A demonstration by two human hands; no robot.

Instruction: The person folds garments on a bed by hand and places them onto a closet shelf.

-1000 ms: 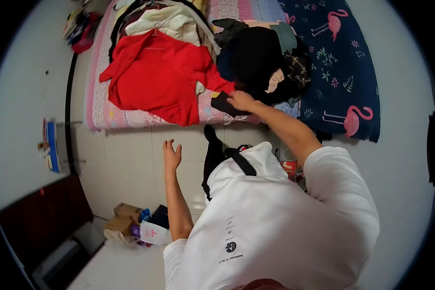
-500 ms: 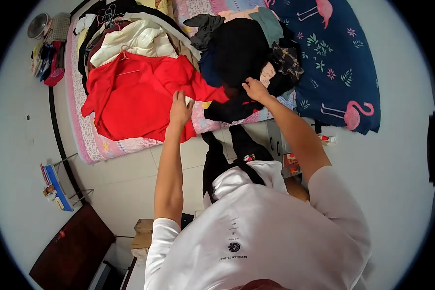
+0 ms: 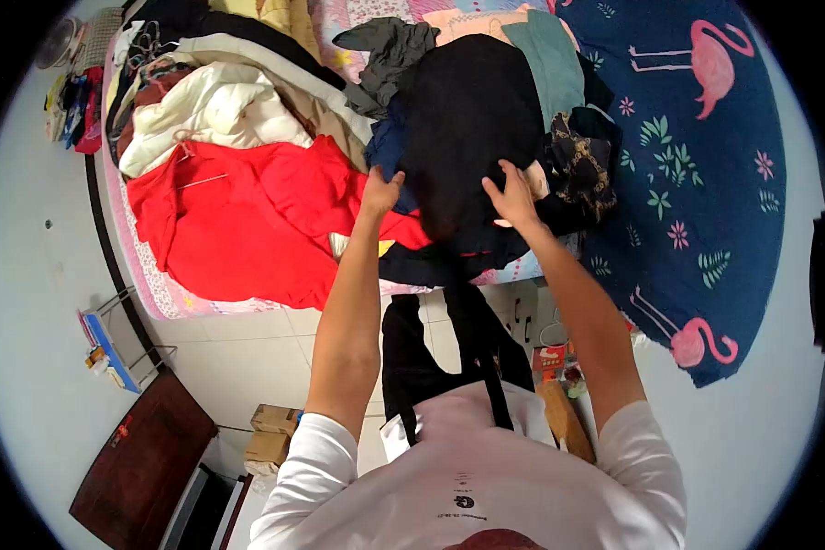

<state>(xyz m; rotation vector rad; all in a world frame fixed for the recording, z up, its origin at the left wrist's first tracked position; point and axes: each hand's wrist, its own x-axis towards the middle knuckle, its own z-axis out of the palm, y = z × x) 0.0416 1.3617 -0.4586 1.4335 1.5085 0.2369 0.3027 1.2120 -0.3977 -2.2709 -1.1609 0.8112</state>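
A black garment (image 3: 467, 115) lies bunched on the bed in front of me. My left hand (image 3: 381, 194) is at its left side, beside a navy cloth (image 3: 389, 137), with thumb and fingers apart. On the garment's lower right part rests my right hand (image 3: 515, 196), its thumb spread from the fingers; I see nothing gripped in it. A red top (image 3: 247, 215) on a hanger is spread out to the left, and one red sleeve runs under my left wrist toward the black garment. A dark patterned cloth (image 3: 581, 163) lies right of my right hand.
Hung clothes, including a cream jacket (image 3: 215, 110), are layered at the back left. Grey (image 3: 390, 60) and green cloths (image 3: 548, 69) lie behind the black garment. A navy flamingo-print cover (image 3: 678, 192) drapes the bed's right side. Cardboard boxes (image 3: 270, 435) stand on the tiled floor (image 3: 238, 353).
My left hand has moved right, from the red top to the black garment's left side. My right hand has opened on the garment, which now lies more spread out. The view has shifted.
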